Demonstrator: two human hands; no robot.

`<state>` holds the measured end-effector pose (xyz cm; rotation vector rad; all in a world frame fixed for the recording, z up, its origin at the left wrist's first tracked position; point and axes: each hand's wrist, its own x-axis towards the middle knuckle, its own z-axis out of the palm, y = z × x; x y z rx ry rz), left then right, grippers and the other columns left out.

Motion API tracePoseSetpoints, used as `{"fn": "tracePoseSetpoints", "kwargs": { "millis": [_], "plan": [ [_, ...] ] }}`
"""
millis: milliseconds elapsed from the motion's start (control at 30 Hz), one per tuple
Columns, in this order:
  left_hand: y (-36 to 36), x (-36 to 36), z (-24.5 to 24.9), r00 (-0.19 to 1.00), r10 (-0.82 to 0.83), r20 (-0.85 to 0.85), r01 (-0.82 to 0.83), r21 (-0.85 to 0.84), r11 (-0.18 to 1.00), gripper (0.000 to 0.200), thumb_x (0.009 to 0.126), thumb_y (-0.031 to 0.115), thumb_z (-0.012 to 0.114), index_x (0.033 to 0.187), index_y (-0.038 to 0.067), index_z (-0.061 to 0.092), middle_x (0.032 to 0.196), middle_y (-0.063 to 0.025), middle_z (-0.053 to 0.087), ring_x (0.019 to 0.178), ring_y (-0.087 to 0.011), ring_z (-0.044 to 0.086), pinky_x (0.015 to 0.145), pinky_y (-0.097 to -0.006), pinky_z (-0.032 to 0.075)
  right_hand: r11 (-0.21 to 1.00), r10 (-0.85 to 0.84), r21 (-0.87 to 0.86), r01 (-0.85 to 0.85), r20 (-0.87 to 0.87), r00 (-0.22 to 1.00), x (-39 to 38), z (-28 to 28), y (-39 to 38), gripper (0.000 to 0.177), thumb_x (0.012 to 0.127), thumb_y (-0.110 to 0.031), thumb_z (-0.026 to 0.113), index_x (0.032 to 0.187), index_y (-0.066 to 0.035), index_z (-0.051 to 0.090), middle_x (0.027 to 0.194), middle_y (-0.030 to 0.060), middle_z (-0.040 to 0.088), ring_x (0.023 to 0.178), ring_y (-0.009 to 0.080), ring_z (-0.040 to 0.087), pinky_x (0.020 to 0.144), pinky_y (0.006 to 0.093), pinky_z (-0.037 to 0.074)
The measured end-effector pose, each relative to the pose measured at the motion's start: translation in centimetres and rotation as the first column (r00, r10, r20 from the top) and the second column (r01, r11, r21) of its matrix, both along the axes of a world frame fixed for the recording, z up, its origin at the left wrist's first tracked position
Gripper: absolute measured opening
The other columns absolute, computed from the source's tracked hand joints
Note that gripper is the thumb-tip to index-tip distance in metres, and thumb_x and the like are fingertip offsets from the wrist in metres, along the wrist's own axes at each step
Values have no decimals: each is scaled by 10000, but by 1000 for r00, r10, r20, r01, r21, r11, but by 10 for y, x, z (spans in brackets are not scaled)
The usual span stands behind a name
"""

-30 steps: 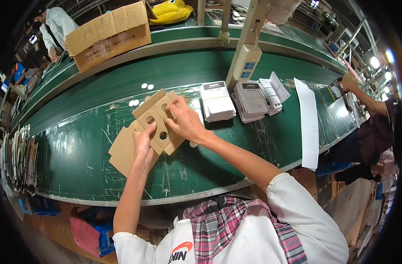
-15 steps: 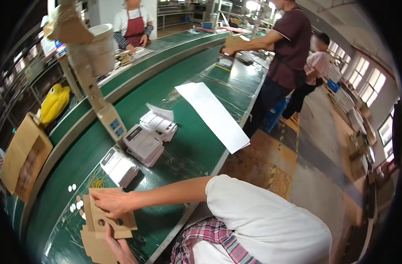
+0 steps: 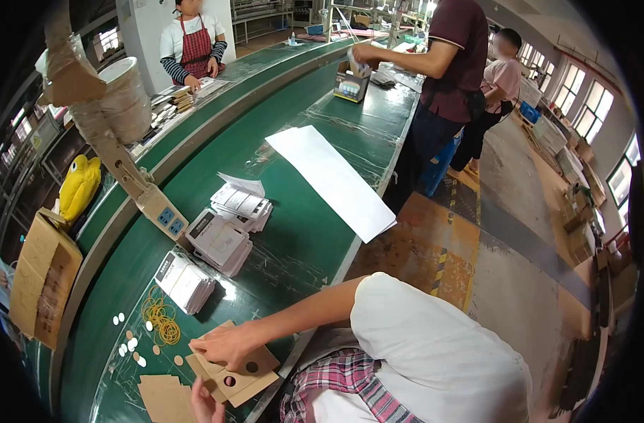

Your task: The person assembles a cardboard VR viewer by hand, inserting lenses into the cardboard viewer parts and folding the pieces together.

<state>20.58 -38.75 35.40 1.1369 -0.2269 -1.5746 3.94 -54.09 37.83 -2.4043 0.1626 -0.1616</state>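
A folded brown cardboard insert (image 3: 255,381) with round holes lies at the near edge of the green belt, tilted to the view. My right hand (image 3: 227,345) reaches across its top, fingers bent and closed on its far edge. My left hand (image 3: 206,403) is beside its lower left corner, partly cut off by the frame, fingers up and slightly apart. Whether those fingers touch the insert is hard to see. Flat cardboard pieces (image 3: 163,398) lie left of my left hand. Yellow rubber bands (image 3: 160,321) and several small white and brown discs (image 3: 130,345) are just beyond.
Stacks of printed leaflets (image 3: 220,240) and a long white sheet (image 3: 332,185) rest on the green belt (image 3: 280,282). A post with sockets (image 3: 168,220) stands beside them. An open carton (image 3: 45,275) is at the left. Co-workers (image 3: 452,70) stand farther along, one handling a box (image 3: 350,83).
Both hands and the holed insert have moved right, towards the near belt edge, away from the flat cardboard and discs. The insert has turned. The view has shifted slightly.
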Motion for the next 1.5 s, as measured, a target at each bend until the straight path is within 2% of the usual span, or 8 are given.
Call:
{"fn": "tracePoseSetpoints", "kwargs": {
  "millis": [100,333,733,833,1233,1300,1400,1500],
  "plan": [
    [-3,-20,26,915,-121,384,29,238,971,526,858,259,611,1287,-2,453,1178,-154,549,1038,-264,553,816,-419,501,997,28,-72,-23,81,996,0,-14,5,258,662,-94,671,796,86,544,1017,185,418,933,337,500,795,423,440],
    [-3,-18,16,952,-137,272,46,315,948,472,866,266,593,1274,46,504,1194,-113,557,1038,-265,559,840,-386,478,999,12,-49,-3,184,983,-18,-23,12,266,754,-139,662,861,63,525,978,158,448,953,303,484,775,402,453],
    [-8,0,-3,987,-87,136,61,184,981,294,797,76,606,1087,52,565,1051,-68,631,987,-233,608,884,-391,490,811,93,-561,166,403,910,-24,-38,21,210,689,-126,603,816,20,520,865,116,469,883,248,468,645,283,457],
    [-9,9,-16,985,-55,161,25,184,983,327,803,58,589,1126,24,553,1066,-93,631,987,-240,613,870,-381,496,904,-8,-408,129,285,959,-35,-10,21,189,691,-109,576,813,22,517,829,103,480,855,236,476,607,280,448],
    [-16,4,-17,957,-77,279,48,107,993,347,789,14,542,1129,-53,556,1074,-129,629,974,-227,617,853,-325,486,720,84,-670,180,341,936,-21,-26,25,164,691,-143,550,730,15,571,754,124,541,721,236,535,559,321,471],
    [-18,-7,0,943,-88,321,36,165,986,324,784,16,533,1099,-47,575,1056,-123,638,963,-222,623,846,-336,492,905,21,-424,40,138,990,-21,-20,24,187,695,-133,553,741,45,588,766,186,571,760,313,571,589,371,499],
    [-16,-14,2,890,-104,444,68,98,993,345,786,72,569,1110,-47,552,970,-91,631,872,-172,606,784,-290,474,861,107,-507,-44,96,990,-27,-19,17,188,717,-113,546,798,56,565,819,166,550,755,286,566,580,340,508],
    [-8,-21,3,370,69,927,21,-82,996,423,805,74,651,1182,-31,489,1152,-138,526,1025,-236,544,908,-353,410,803,166,-595,-26,181,969,-25,-18,13,173,724,-107,546,790,52,551,805,140,538,774,257,555,572,311,506]
  ]
}}
